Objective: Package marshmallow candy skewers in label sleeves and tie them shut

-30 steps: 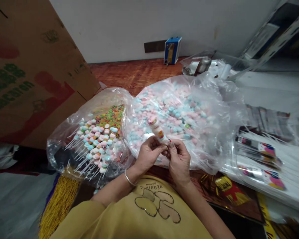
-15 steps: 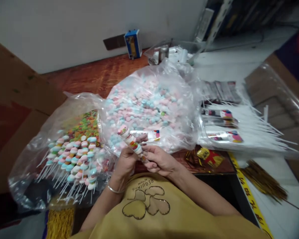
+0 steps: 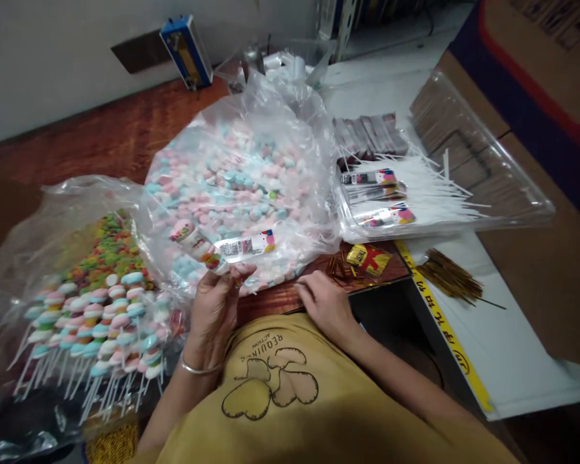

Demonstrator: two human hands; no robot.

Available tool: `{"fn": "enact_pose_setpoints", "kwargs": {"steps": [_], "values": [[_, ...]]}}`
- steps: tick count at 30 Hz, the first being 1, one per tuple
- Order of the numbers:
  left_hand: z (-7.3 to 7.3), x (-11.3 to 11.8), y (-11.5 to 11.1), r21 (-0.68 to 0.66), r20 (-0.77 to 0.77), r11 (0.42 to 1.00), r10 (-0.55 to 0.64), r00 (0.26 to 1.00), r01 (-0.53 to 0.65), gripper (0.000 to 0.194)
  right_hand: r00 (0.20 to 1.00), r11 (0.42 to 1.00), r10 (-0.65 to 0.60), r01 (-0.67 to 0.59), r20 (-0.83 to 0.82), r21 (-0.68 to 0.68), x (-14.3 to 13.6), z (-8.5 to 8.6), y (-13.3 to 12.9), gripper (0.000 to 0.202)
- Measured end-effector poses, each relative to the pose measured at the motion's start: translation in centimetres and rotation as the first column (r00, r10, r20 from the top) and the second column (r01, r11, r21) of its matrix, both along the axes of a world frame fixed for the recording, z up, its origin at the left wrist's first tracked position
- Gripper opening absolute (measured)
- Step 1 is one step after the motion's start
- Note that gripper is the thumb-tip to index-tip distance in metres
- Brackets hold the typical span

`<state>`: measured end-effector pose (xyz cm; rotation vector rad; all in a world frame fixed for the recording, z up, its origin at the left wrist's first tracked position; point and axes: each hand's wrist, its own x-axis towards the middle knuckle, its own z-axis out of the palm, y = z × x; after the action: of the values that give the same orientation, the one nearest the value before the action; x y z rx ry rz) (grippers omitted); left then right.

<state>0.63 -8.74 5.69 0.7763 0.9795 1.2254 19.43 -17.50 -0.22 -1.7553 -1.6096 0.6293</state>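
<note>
A marshmallow stick in a clear printed wrapper points up and to the left, its lower end pinched by my left hand. My right hand is apart from it, over the table's front edge, with fingers loosely bent and a gap by the thumb; I see nothing in it. Gold twist ties and their yellow-and-red packet lie just beyond the right hand. A flat printed wrapper rests on the large bag of pink, white and blue marshmallows behind my hands.
At left, several marshmallow skewers lie before a bag of coloured gummy rings. A clear plastic tray at right holds white sticks and wrappers. More gold ties lie near yellow tape. A cardboard box stands far right.
My right hand has let go of the wrapped marshmallow stick and moved right, towards the gold ties. The left hand keeps hold of it. The whole view has shifted.
</note>
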Motion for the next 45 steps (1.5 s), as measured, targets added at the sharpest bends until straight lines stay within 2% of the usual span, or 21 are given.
{"fn": "enact_pose_setpoints", "kwargs": {"steps": [2,5,8,12,14,15,17,19,21,23,26,28,30,32,36,38,40,42,44,45], "values": [[-0.5,0.0,-0.1,0.022,-0.019,0.998,-0.052,0.998,0.052,0.036,0.941,0.990,-0.142,0.136,0.307,0.039,1.3,-1.2,-0.7,0.022],[-1.3,0.1,-0.7,0.030,-0.044,0.990,-0.137,0.990,0.139,0.035,0.787,0.977,-0.204,0.198,0.582,0.075,2.3,-2.2,-0.5,0.021],[-1.8,-0.2,-1.1,0.054,-0.139,0.982,-0.172,0.975,0.181,0.033,0.717,0.982,-0.175,0.180,0.675,0.065,2.5,-2.6,0.5,0.022],[-1.6,-1.3,-1.1,0.098,-0.397,0.978,-0.131,0.908,0.184,0.027,0.704,0.991,-0.122,0.123,0.700,0.048,2.5,-2.8,1.1,0.022],[-1.2,-1.8,-0.8,0.130,-0.540,0.976,-0.077,0.838,0.173,0.022,0.754,0.991,-0.131,0.100,0.644,0.085,2.4,-2.2,0.8,0.023],[-1.1,-1.9,-0.7,0.162,-0.606,0.971,-0.042,0.795,0.175,0.020,0.805,0.989,-0.140,0.084,0.576,0.123,2.2,-1.6,0.6,0.022],[-1.0,-1.9,-0.4,0.262,-0.715,0.942,0.044,0.697,0.210,0.016,0.929,0.977,-0.110,0.037,0.354,0.209,1.7,0.0,0.2,0.019],[-1.1,-1.7,-0.1,0.374,-0.784,0.884,0.139,0.605,0.282,0.017,0.996,0.962,-0.005,-0.020,0.091,0.271,0.7,2.0,0.2,0.014],[-1.5,-1.2,-0.1,0.445,-0.826,0.819,0.221,0.518,0.361,0.022,0.986,0.949,0.116,-0.075,-0.119,0.306,-0.6,3.6,0.8,0.012],[-1.9,-0.6,-0.2,0.476,-0.856,0.769,0.296,0.424,0.425,0.027,0.944,0.942,0.196,-0.106,-0.266,0.317,-2.1,4.6,1.9,0.012],[-2.3,0.1,-0.7,0.512,-0.859,0.723,0.411,0.306,0.464,0.024,0.894,0.961,0.199,-0.098,-0.402,0.258,-4.1,4.5,3.8,0.016],[-2.5,0.2,-0.9,0.568,-0.823,0.693,0.492,0.285,0.443,0.018,0.874,0.977,0.164,-0.081,-0.457,0.196,-4.8,3.8,4.8,0.018],[-2.6,0.1,-1.0,0.630,-0.776,0.656,0.559,0.293,0.417,0.016,0.855,0.986,0.134,-0.067,-0.501,0.150,-5.0,3.1,5.4,0.020],[-2.7,0.0,-1.0,0.656,-0.753,0.631,0.583,0.304,0.414,0.023,0.831,0.991,0.114,-0.058,-0.544,0.119,-5.0,2.7,5.5,0.022],[-2.7,-0.3,-0.9,0.631,-0.776,0.639,0.541,0.325,0.441,0.030,0.800,0.996,0.080,-0.043,-0.595,0.076,-5.0,2.7,5.4,0.024],[-2.5,-0.2,-0.9,0.627,-0.779,0.659,0.509,0.368,0.415,0.029,0.796,0.997,0.060,-0.024,-0.602,0.068,-5.0,2.7,5.5,0.024],[-2.3,-0.1,-0.9,0.605,-0.775,0.723,0.437,0.457,0.334,0.024,0.806,0.998,0.040,0.002,-0.591,0.069,-5.1,2.6,5.6,0.023],[-2.1,0.2,-0.8,0.504,-0.730,0.843,0.298,0.615,0.190,0.016,0.834,0.996,0.022,0.029,-0.551,0.083,-5.2,2.4,5.8,0.022],[-2.0,0.7,-0.5,0.266,-0.543,0.963,0.107,0.833,0.050,0.009,0.864,0.993,0.021,0.042,-0.503,0.113,-5.2,2.2,6.0,0.019],[-2.0,0.9,-0.4,0.119,-0.383,0.993,0.026,0.923,0.021,0.015,0.875,0.991,0.030,0.037,-0.483,0.130,-5.2,2.1,6.2,0.017]]}}
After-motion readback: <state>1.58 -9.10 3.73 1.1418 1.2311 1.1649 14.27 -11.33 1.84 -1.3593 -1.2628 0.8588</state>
